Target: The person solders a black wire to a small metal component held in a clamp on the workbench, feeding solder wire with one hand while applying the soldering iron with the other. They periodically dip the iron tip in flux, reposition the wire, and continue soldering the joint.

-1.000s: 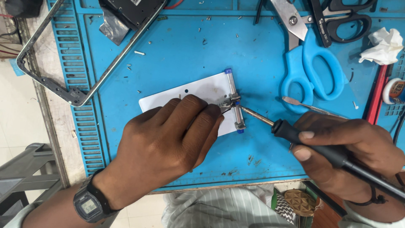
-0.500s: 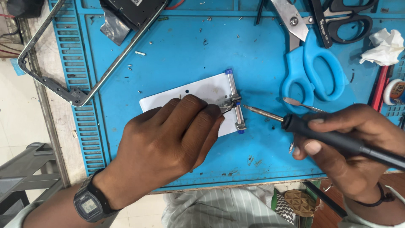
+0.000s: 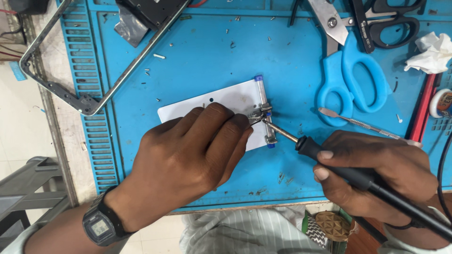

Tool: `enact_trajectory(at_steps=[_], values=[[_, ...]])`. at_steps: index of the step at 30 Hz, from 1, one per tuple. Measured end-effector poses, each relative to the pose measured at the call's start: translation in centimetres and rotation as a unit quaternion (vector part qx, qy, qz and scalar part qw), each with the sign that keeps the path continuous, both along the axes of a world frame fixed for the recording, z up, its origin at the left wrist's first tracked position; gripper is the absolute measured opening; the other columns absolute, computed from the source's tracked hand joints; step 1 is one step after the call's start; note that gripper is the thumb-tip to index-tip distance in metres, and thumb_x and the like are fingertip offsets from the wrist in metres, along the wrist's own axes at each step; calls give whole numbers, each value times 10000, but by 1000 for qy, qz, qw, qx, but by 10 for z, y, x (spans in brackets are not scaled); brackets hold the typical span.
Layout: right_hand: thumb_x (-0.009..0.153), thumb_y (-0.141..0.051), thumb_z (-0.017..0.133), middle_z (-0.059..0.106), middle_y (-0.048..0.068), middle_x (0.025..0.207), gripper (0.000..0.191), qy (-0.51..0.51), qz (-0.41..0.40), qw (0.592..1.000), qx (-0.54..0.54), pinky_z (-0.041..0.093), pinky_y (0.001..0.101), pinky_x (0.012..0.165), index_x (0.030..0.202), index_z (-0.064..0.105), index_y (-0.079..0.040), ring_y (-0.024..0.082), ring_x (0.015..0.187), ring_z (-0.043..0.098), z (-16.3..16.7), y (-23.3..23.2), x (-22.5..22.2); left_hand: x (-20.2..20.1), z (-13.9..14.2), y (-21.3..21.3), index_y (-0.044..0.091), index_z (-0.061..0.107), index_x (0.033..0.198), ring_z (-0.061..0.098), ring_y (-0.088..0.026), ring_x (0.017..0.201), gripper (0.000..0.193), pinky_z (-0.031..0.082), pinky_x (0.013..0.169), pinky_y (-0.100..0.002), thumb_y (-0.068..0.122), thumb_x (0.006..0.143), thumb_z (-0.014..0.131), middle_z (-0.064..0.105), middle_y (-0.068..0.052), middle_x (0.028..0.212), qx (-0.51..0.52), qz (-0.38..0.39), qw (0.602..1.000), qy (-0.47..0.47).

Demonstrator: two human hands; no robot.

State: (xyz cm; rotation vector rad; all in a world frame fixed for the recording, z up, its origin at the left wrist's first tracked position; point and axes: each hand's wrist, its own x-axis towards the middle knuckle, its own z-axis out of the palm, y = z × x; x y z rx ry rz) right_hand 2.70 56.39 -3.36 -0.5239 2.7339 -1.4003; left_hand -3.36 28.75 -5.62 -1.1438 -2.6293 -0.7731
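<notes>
The right hand [image 3: 376, 176] is clamped around a black soldering iron [image 3: 329, 160], its metal tip touching a small clamp [image 3: 263, 115] at ten o'clock. The left hand [image 3: 193, 157], fingers together, presses a smooth white card [image 3: 221, 101] (on a blue rubbery mat [image 3: 197, 61]). Soldering seems underway; steadiness matters next.

Electronics repair workshop, blue work mat [image 3: 197, 70], soldering iron [image 3: 358, 176], scissors [image 3: 353, 75]

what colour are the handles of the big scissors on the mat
Light blue, seen clearly in the head view: the scissors lie on the darker blue mat.
</notes>
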Motion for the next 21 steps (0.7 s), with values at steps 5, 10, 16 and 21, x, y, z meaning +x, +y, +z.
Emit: enact_trajectory(at_steps=[5,10,16,21], values=[[831,22,782,699,126,778,265,34,13,999,-19,633,382,688,1024,601,33,224,698,747,-3,-6,-1,1,0,-1,57,668,1046,647,-159,719,156,480,510,-305,156,981,770,590,-36,930,2,0,1000,0],[824,32,790,680,105,747,303,61,61,996,10,610,402,679,1050,589,38,239,682,725,-1,-7,-3,1,-1,0,57,667,1039,648,-160,723,154,483,510,-308,156,986,772,595,-39,937,5,2,1000,-4],[828,32,779,684,96,758,332,108,112,987,27,595,397,664,1085,569,42,245,689,718,-3,-6,-6,1,-1,0,56,679,1072,659,-163,740,167,493,518,-304,150,970,770,599,-39,949,9,2,1000,-8],[836,66,775,672,100,769,344,105,121,987,27,584,399,661,1118,578,49,245,689,709,-4,-3,-6,0,-1,0,63,679,1067,661,-164,742,160,496,520,-304,147,971,774,604,-42,957,9,-1,1000,0]])
